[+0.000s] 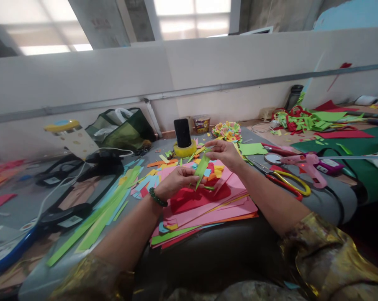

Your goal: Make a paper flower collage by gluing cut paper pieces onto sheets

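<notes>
A short green paper strip (201, 169) is pinched at its lower end by my left hand (181, 180), which wears a dark green bead bracelet. My right hand (224, 154) has its fingertips together at the strip's upper end. Both hands hover over a stack of pink paper sheets (239, 205), with a red sheet (189, 201) on top. Small cut pieces in blue, yellow and orange lie around and just behind my fingers. Long green strips (104, 223) rest left of the stack.
A phone (183, 133) leans upright at a yellow tape roll (185, 149). To the right are scissors (286, 180) and a pink glue gun (314, 167) with a cable. A bag (122, 129) and a yellow-topped cup (72, 136) stand at left. Paper flowers (227, 130) sit behind.
</notes>
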Action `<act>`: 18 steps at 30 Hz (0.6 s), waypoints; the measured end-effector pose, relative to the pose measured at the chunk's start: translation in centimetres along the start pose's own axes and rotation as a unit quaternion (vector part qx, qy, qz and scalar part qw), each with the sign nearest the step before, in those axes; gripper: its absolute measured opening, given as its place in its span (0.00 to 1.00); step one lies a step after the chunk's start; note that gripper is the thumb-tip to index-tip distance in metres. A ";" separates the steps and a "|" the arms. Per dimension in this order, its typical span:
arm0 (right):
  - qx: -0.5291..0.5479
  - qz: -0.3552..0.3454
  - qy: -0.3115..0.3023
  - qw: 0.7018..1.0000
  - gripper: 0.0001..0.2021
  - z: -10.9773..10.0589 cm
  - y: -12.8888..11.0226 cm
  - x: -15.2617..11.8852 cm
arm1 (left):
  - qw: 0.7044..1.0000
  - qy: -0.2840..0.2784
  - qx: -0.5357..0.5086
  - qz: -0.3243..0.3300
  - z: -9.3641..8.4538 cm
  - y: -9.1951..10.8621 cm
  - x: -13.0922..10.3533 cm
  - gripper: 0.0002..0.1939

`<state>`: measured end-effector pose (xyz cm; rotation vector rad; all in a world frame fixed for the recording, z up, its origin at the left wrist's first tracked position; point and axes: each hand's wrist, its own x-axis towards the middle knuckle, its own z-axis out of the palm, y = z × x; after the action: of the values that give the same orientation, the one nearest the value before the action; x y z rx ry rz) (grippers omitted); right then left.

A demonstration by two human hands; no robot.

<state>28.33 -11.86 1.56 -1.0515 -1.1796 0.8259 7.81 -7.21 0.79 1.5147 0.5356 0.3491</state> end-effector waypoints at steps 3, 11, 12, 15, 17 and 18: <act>0.005 -0.003 0.028 1.000 0.20 -0.5 0.0 0.4 | 0.998 -0.029 -0.020 -0.050 -1.1 0.5 -0.4 0.17; 0.012 -0.006 0.028 1.000 0.21 -0.6 0.0 0.4 | 0.992 0.038 -0.098 -0.067 -1.9 1.7 -0.6 0.13; 0.010 -0.007 0.016 1.000 0.21 -0.3 0.1 0.2 | 0.993 0.051 -0.091 -0.056 -1.5 1.6 -0.4 0.15; -0.006 -0.007 -0.027 1.000 0.20 0.6 0.3 -0.4 | 0.997 0.058 -0.055 -0.010 0.0 1.0 -0.1 0.19; -0.016 -0.004 -0.051 0.999 0.20 1.0 0.4 -0.7 | 0.998 0.058 -0.025 0.018 0.7 0.5 0.1 0.21; -0.020 -0.002 -0.058 0.998 0.20 1.2 0.5 -0.8 | 0.998 0.061 -0.012 0.026 0.9 0.4 0.1 0.22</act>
<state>27.01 -12.19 0.91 -1.0448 -1.3008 0.8733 8.40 -7.86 1.12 1.4933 0.5880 0.4890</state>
